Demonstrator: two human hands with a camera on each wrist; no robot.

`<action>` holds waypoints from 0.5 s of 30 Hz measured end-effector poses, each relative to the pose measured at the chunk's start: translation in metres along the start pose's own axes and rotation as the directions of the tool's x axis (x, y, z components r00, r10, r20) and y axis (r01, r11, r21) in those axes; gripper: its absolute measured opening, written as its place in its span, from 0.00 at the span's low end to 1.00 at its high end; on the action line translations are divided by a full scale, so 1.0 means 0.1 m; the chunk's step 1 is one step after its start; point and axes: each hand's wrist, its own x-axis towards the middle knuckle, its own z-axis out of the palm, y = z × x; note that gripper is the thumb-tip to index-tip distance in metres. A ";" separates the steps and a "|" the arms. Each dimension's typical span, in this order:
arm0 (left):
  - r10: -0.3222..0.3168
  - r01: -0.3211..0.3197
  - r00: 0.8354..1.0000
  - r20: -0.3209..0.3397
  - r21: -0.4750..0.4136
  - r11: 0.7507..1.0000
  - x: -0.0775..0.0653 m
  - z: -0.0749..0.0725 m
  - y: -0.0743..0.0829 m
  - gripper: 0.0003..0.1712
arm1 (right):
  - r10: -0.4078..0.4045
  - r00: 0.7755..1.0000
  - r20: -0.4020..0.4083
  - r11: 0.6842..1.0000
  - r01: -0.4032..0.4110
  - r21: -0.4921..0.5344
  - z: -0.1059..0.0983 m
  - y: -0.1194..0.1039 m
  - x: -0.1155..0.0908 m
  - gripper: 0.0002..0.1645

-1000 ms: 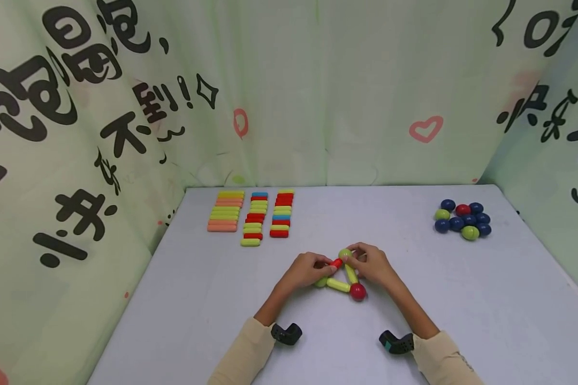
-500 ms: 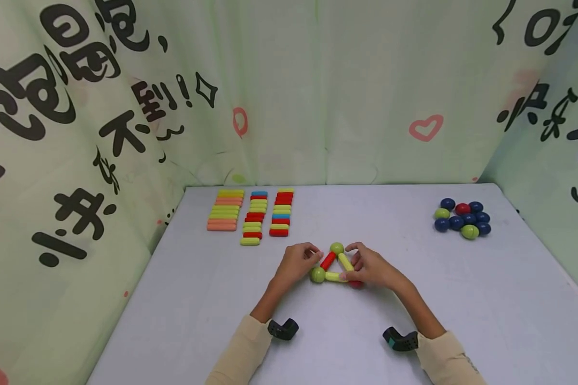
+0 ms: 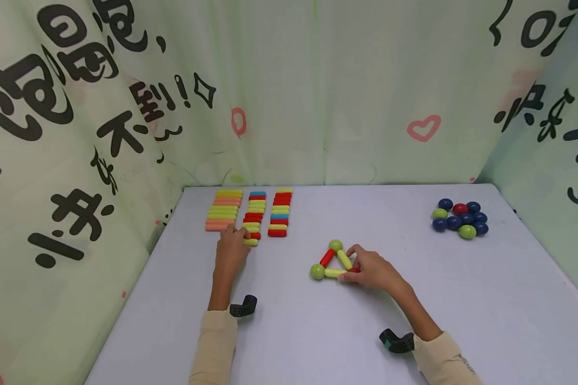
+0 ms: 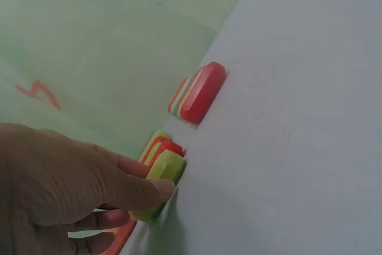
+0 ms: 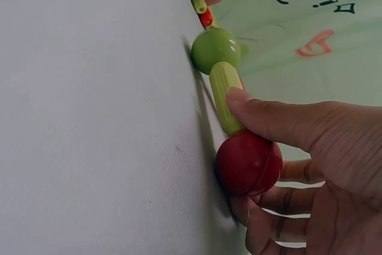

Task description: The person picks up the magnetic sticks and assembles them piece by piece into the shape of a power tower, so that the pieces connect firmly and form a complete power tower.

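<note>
In the head view, a flat triangle of magnetic rods and balls lies mid-table. It has a red rod (image 3: 327,258), two yellow-green rods (image 3: 334,273), green balls (image 3: 317,271) at two corners and a red ball (image 5: 248,162) at the third. My right hand (image 3: 375,270) grips that red-ball corner, thumb on the yellow-green rod (image 5: 221,85) beside it, fingers behind the ball. Farther left, my left hand (image 3: 230,251) pinches the nearest yellow-green rod (image 4: 168,164) of the middle column between thumb and fingers. That rod still lies against a red one.
Wide green and pink rods (image 3: 222,212) lie stacked in a column at the back left. Right of the middle column is another column of short rods (image 3: 281,208). Blue, red and green balls (image 3: 464,218) cluster at the back right. Printed curtains (image 3: 356,107) stand behind the table.
My left hand has left the triangle and moved left to the middle rod column, taking hold of its nearest rod. My right hand has shifted from the top green ball to the red-ball corner.
</note>
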 end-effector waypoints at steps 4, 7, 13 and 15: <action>0.029 -0.029 0.996 0.084 -0.005 1.000 -0.01 -0.04 -0.04 0.14 | 0.009 1.000 -0.022 1.000 -0.009 -0.006 0.01 0.02 0.01 0.36; 0.066 -0.067 0.987 0.145 -0.001 0.998 0.01 -0.05 -0.02 0.15 | 0.001 1.000 -0.027 1.000 -0.001 -0.001 0.01 0.02 0.02 0.36; 0.226 -0.178 0.953 0.202 -0.232 0.956 0.01 0.05 0.12 0.16 | -0.031 0.999 -0.026 0.999 0.031 -0.006 0.03 0.03 0.04 0.35; 0.282 -0.200 0.939 0.197 -0.353 0.914 -0.01 0.13 0.22 0.16 | -0.044 0.999 -0.011 0.999 0.044 -0.007 0.05 0.02 0.06 0.35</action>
